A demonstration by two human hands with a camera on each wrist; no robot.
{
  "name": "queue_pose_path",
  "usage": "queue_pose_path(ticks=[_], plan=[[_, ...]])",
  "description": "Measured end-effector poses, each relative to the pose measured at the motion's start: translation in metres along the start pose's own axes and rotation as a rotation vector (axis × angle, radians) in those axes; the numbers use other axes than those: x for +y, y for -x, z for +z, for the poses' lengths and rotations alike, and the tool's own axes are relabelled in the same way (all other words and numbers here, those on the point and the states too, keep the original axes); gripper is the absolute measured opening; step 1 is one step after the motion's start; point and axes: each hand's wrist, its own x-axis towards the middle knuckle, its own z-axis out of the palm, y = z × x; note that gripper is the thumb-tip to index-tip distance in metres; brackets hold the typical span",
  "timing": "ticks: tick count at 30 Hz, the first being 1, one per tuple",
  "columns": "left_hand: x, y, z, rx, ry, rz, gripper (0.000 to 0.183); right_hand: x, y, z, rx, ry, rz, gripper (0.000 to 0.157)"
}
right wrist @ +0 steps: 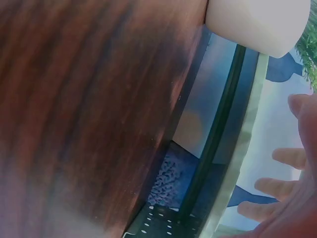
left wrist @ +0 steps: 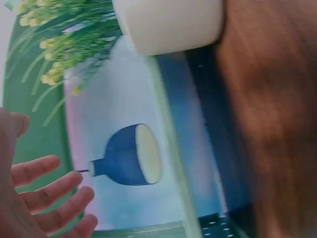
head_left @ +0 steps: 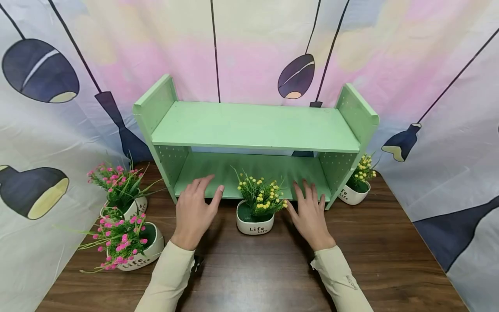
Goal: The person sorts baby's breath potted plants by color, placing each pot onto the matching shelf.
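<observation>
A white pot of yellow flowers [head_left: 255,225], lettered "Life", stands on the table in front of the green two-tier shelf [head_left: 253,125]. To its left is my left hand [head_left: 195,212], fingers spread and holding nothing, reaching toward the lower tier. My right hand [head_left: 309,216] is on the pot's other side, its fingers spread too and its thumb close to the yellow blooms; whether it touches them I cannot tell. In the left wrist view the pale pot [left wrist: 171,25] shows apart from the fingers [left wrist: 49,193]. The right wrist view shows the pot [right wrist: 260,25] beyond the thumb.
Two pots of pink flowers, a front one [head_left: 146,255] and a rear one [head_left: 140,204], stand left of the shelf. Another yellow-flowered pot [head_left: 354,196] sits by the shelf's right side. A printed curtain [head_left: 249,52] hangs behind the brown wooden table [head_left: 249,277].
</observation>
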Motion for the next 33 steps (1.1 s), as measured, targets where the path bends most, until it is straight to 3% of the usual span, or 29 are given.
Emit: queue_pose_path(ticks=[14, 21, 27, 33], plan=[[0.03, 0.005, -0.037, -0.008, 0.238, -0.047, 0.037, -0.002, 0.006, -0.017, 0.241, -0.122, -0.044, 0.052], [0.039, 0.001, -0.054, 0.065, 0.359, -0.025, 0.035, -0.01, 0.009, -0.041, 0.358, -0.171, -0.053, 0.046], [0.044, -0.009, -0.072, 0.125, 0.343, -0.007, 0.031, -0.017, 0.006, -0.068, 0.471, -0.208, -0.073, 0.038], [0.047, -0.011, -0.079, 0.116, 0.35, -0.031, 0.031, -0.02, 0.0, -0.099, 0.57, -0.212, -0.09, 0.034]])
